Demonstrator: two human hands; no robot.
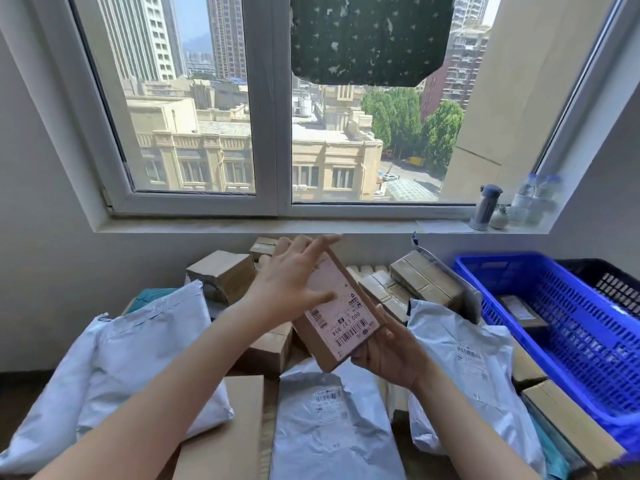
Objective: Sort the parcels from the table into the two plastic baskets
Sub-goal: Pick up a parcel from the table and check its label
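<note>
I hold a small brown cardboard parcel (pixel 341 313) with a pink shipping label, tilted up above the table. My right hand (pixel 388 351) grips its lower right corner from below. My left hand (pixel 294 275) lies against its upper left face with the fingers spread. A blue plastic basket (pixel 568 327) stands to the right with one flat parcel (pixel 521 308) inside. A black basket (pixel 613 282) shows behind it at the far right. Under my arms lie white poly mailer parcels (pixel 131 358) and more brown boxes (pixel 221 275).
A pile of taped boxes (pixel 415 282) lies at the back against the wall under the window sill. A flask (pixel 485 207) and bottles (pixel 535 199) stand on the sill's right end. A long cardboard box (pixel 571 420) lies beside the blue basket.
</note>
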